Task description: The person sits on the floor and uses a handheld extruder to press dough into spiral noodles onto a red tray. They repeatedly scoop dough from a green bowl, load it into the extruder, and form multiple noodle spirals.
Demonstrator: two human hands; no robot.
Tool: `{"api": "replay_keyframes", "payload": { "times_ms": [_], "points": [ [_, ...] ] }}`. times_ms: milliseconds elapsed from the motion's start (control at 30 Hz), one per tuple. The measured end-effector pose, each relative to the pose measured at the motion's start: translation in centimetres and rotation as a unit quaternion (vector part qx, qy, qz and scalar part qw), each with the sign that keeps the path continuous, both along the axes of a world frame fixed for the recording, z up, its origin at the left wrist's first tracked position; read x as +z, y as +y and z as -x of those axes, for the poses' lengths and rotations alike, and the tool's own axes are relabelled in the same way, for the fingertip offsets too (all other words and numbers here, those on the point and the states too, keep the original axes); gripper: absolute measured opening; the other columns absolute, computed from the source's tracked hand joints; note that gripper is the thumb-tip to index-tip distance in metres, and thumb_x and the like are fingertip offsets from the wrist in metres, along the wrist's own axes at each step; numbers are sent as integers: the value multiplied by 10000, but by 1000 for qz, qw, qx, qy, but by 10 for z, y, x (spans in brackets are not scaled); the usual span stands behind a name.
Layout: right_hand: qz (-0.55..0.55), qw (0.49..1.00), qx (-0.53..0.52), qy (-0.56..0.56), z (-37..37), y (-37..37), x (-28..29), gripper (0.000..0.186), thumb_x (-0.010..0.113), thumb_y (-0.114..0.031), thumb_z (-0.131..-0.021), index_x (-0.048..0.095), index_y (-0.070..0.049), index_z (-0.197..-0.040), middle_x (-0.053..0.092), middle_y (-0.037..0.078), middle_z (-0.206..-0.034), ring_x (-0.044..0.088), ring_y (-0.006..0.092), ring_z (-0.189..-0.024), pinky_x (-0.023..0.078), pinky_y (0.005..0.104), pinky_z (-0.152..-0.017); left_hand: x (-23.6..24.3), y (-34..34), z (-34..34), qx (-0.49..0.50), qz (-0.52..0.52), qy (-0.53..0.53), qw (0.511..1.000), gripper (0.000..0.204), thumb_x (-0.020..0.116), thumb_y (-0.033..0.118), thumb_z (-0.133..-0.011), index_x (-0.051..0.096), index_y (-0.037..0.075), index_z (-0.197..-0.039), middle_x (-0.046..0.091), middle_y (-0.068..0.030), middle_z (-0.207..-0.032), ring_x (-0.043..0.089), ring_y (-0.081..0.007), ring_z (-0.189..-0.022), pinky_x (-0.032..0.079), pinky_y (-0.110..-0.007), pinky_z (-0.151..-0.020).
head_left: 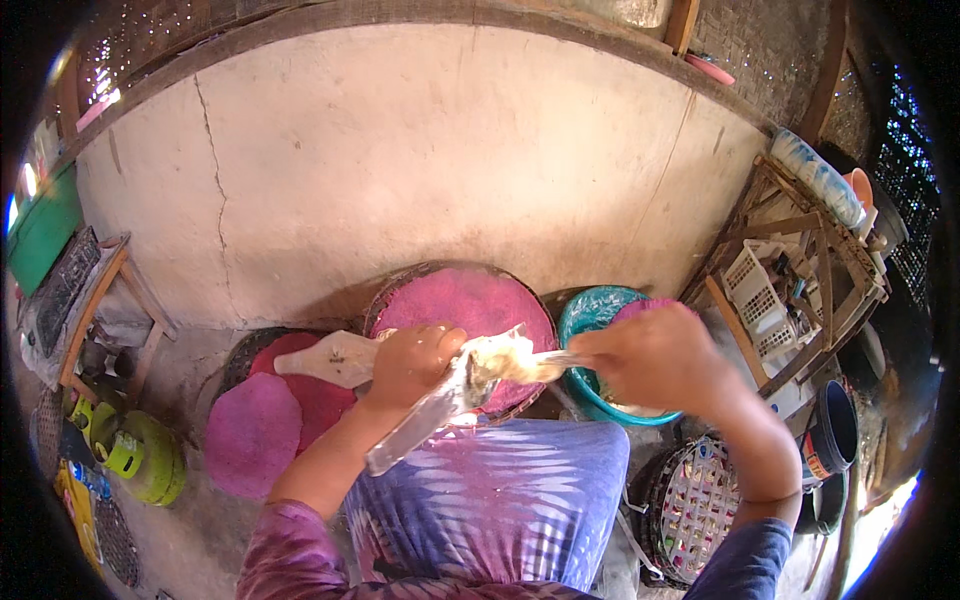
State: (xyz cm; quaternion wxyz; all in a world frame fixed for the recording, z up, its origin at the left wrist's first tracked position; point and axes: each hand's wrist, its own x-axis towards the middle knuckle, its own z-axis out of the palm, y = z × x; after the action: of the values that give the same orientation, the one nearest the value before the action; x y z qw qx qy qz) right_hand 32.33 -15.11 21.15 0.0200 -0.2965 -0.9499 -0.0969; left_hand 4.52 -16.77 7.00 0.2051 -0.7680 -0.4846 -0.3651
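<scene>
Right grip on slim utensil, its end against lumpy pale mass

Between the left hand and the right hand was a mass, and behind it a tray stood near the wall, with a basin just to its right. Farther right there was a rack with a crate inside, while a basket stood nearer, beside the lap. On the left lay a mat, with a gas cylinder farther left.
</scene>
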Motion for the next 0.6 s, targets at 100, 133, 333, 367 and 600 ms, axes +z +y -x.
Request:
{"api": "replay_keyframes", "payload": {
  "times_ms": [100,133,333,367,600],
  "points": [
    [-243,960,124,-64,36,-32,-29,315,590,-186,-820,665,-86,-1110,500,5,-605,532,147,-524,403,298,-480,0,-17,1,-22,69,-12,997,300,715,321,-693,631,107,-885,626,-75,-849,632,-257,-761,503,-382,-617],
    [-310,934,167,-62,44,-41,-34,327,591,-176,-810,659,-91,-1119,455,-12,-585,503,133,-512,386,293,-471,-1,-22,5,-28,72,-21,997,297,722,318,-688,635,111,-882,629,-72,-859,633,-255,-781,509,-378,-634],
    [-318,936,148,-23,27,-73,10,333,599,-164,-771,645,-85,-1091,411,-37,-594,452,114,-499,369,271,-459,-3,-47,53,56,44,-59,996,334,760,323,-688,657,122,-934,655,-54,-919,650,-252,-842,537,-367,-731],
    [-331,933,139,28,26,-72,18,334,601,-168,-761,644,-84,-1081,419,-34,-594,461,115,-497,375,268,-459,-3,-50,54,113,57,-55,991,313,761,338,-673,647,129,-876,655,-52,-872,651,-268,-818,538,-370,-704],
    [-256,941,216,-56,71,-62,-8,262,597,-158,-755,645,-84,-1002,469,-7,-593,519,129,-491,397,287,-442,-5,-63,28,38,64,-88,993,414,757,381,-660,628,137,-968,639,-64,-879,644,-278,-846,529,-396,-692]
  ]
}}
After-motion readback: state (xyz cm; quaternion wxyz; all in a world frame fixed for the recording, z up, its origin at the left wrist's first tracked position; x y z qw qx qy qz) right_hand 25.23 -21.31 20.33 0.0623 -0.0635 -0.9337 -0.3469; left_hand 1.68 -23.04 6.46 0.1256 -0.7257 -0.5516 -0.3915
